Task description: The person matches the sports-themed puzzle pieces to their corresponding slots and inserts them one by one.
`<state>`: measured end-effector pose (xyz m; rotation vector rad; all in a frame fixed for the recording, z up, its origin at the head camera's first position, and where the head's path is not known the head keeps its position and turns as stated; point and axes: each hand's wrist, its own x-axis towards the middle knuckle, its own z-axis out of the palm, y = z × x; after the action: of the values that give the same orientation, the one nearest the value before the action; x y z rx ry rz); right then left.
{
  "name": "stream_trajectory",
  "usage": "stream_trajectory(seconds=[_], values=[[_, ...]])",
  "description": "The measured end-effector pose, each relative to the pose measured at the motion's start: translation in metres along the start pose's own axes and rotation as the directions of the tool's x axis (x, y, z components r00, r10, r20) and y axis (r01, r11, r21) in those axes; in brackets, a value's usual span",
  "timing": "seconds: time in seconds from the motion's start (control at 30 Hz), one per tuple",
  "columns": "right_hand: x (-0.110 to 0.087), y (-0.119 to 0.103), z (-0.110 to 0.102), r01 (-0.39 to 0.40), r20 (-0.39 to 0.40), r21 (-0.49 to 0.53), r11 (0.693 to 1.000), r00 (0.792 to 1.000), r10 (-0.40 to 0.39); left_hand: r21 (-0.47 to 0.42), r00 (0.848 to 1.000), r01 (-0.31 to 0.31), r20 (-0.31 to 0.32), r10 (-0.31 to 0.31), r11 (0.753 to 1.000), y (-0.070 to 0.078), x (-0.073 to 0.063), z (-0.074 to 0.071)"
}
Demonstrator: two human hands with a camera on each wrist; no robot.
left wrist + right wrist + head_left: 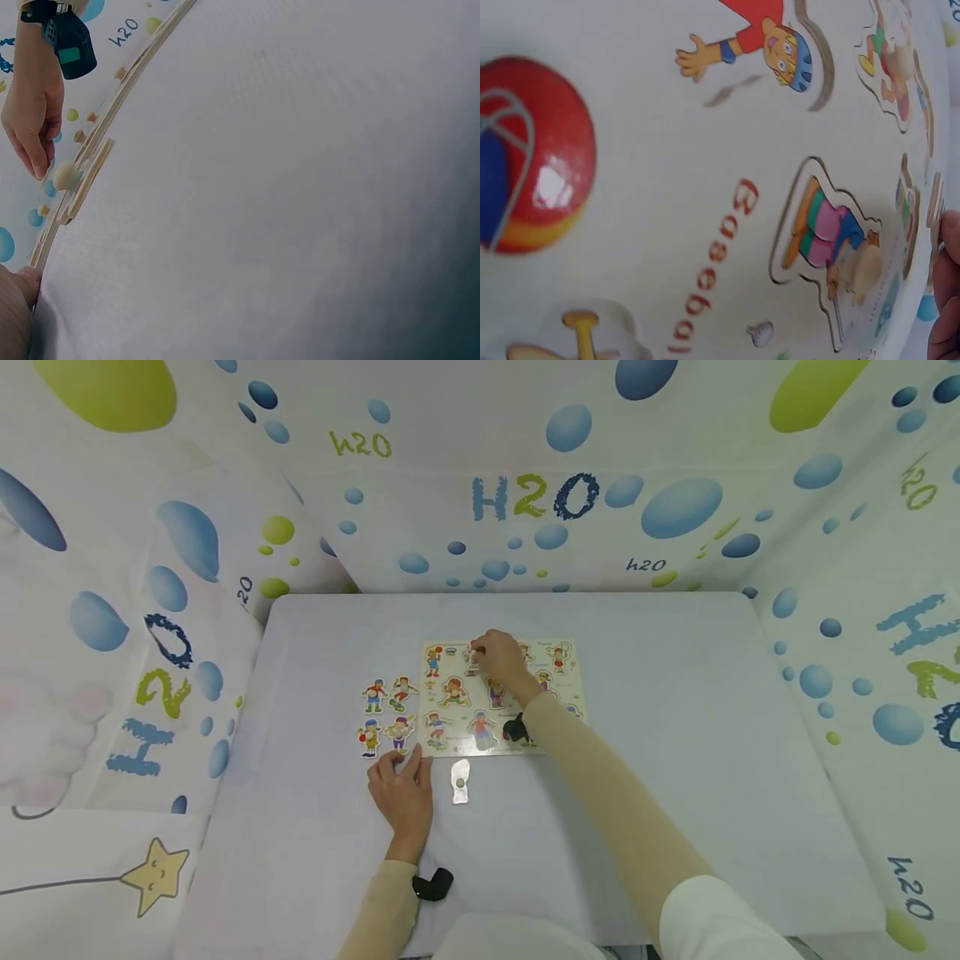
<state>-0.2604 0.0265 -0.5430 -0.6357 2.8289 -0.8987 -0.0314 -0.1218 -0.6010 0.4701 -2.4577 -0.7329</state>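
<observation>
The right hand (498,660) was over the upper row of the board (459,737), its grip clamped by the fingertips on a thin wooden piece (934,199), seen edge-on in the right wrist view. Whether that piece touched the board I could not tell. The left hand (405,793) lay on the desk (675,735) at the board's lower left corner, holding nothing; its grip was apart, the fingers spread, with a fingertip against the board's edge.

Left of the board, four picture pieces stood in two rows: a boy in red and blue (374,696), a skater (402,693), a figure with a red ball (369,737) and one in purple trousers (399,734). A pale piece (460,770) with a round knob lay on the desk just below the board (its face was washed out by glare).

Up close, the board showed the word Baseball (712,262) in red beside a knobbed pink-and-blue figure (826,232) in its cut-out. Each wrist wore a black camera (432,885), and patterned curtains (420,510) stood around the desk.
</observation>
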Motion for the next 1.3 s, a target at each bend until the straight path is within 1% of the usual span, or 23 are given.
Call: stream_trajectory(seconds=[0.07,0.3,0.63,0.77,1.0,1.1,1.3], values=[[0.001,0.000,0.003,-0.016,0.011,0.012,1.000,1.000,0.016,-0.001,1.000,0.000,-0.001,0.000,1.000,0.000,0.000,0.000],[0.001,0.003,0.012,-0.044,0.020,-0.014,0.999,0.999,0.044,-0.012,1.000,0.003,0.001,-0.003,1.000,0.001,0.000,-0.002],[0.001,0.004,0.016,-0.027,0.020,0.012,1.000,0.999,0.027,-0.005,1.000,-0.001,-0.011,0.001,1.000,0.001,-0.001,0.000],[0.001,0.004,0.017,-0.015,0.007,0.022,1.000,1.000,0.014,-0.001,1.000,-0.002,-0.011,0.002,1.000,0.001,-0.001,0.000],[0.001,0.004,0.017,-0.006,-0.001,0.003,1.000,1.000,0.006,-0.008,1.000,0.004,-0.008,-0.004,1.000,0.000,-0.001,0.000],[0.000,0.002,0.016,-0.015,0.003,0.006,1.000,1.000,0.015,-0.016,1.000,0.008,-0.004,-0.008,1.000,0.001,-0.001,-0.001],[-0.002,-0.002,0.016,-0.042,0.038,-0.010,0.999,0.998,0.042,-0.013,1.000,-0.004,-0.011,0.004,1.000,0.001,0.000,-0.002]])
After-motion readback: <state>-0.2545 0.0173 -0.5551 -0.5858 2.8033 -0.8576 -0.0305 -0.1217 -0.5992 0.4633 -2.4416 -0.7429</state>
